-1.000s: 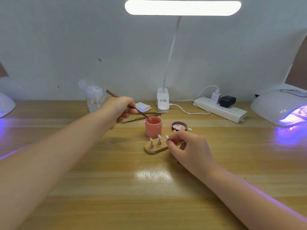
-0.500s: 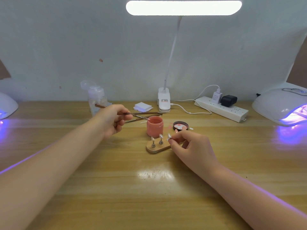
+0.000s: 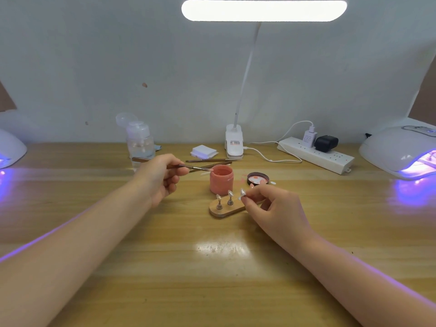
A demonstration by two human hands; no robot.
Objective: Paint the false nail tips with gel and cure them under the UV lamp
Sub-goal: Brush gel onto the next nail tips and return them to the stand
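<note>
Left hand (image 3: pixel 160 178): grip clamped on a thin brush (image 3: pixel 186 166), held nearly level, its tip at the rim of the open pink gel jar (image 3: pixel 221 180). Right hand (image 3: pixel 276 208): thumb and forefinger pinched on the rightmost false nail tip (image 3: pixel 243 192), at the right end of the wooden stand (image 3: pixel 224 211). Two more nail tips (image 3: pixel 230 192) stand upright on pegs on the same stand, just in front of the jar. Jar lid (image 3: pixel 257 178): lying inside-up, right of the jar. Two spare brushes (image 3: pixel 207 160): flat on the bench (image 3: pixel 212 267) behind the jar. UV lamp (image 3: pixel 401 149): far right, glowing violet; a second lamp (image 3: pixel 10 147) at the left edge. Rear row: clear pump bottle (image 3: pixel 139 140), white pad stack (image 3: pixel 203 151), clip lamp base (image 3: pixel 234 142), power strip (image 3: pixel 316 154).
</note>
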